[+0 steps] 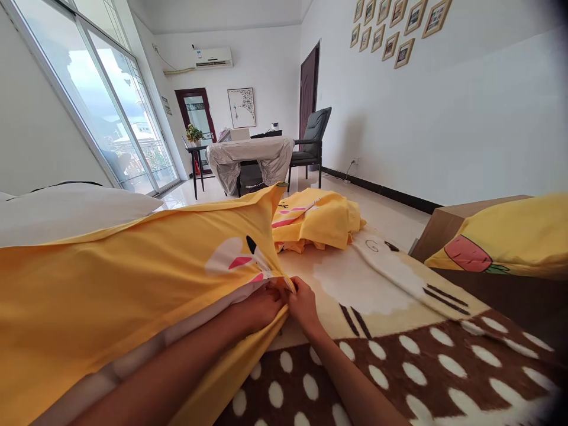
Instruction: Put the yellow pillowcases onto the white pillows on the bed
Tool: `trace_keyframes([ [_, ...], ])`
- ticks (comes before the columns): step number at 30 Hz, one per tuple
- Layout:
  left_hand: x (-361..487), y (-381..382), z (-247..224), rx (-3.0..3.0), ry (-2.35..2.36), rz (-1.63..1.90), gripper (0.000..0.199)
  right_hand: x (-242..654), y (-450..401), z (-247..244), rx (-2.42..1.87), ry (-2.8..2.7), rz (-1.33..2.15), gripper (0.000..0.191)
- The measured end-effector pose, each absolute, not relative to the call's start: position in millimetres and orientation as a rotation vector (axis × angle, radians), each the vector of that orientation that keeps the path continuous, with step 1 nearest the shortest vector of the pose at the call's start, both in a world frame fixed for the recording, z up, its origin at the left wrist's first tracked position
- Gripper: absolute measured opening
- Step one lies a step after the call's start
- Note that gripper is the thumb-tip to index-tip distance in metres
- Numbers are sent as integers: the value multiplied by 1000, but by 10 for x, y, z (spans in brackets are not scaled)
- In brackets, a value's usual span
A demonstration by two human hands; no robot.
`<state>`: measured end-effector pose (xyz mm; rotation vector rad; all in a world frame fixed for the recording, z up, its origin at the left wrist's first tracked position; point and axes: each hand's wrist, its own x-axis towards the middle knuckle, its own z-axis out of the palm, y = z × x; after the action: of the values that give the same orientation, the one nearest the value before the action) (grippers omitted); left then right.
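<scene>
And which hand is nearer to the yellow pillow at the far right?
The right hand, pinching the yellow cover, left of the pillow; the left hand is farther left, at the cover's opening.

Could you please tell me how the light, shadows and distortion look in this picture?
Head view: the glass door panels are the brightest area, with a pale sky; head view: the chair throws a soft shadow on the white wall; head view: the panels lean, likely from wide-angle distortion, and the upper right corner darkens; head view: the right hand looks fairly sharp.
</scene>
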<state>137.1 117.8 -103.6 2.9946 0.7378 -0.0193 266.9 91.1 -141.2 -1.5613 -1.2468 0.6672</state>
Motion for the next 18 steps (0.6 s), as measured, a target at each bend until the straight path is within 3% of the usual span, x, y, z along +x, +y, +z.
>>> trace_keyframes([
  [8,1378,1167,-1070,2936,912,-1,39,2628,979,-1535,-1462,-1179,824,23],
  [18,1365,1132,-1096,2918,957,-22,38,2693,992,-1537,-1584,-1290,749,10],
])
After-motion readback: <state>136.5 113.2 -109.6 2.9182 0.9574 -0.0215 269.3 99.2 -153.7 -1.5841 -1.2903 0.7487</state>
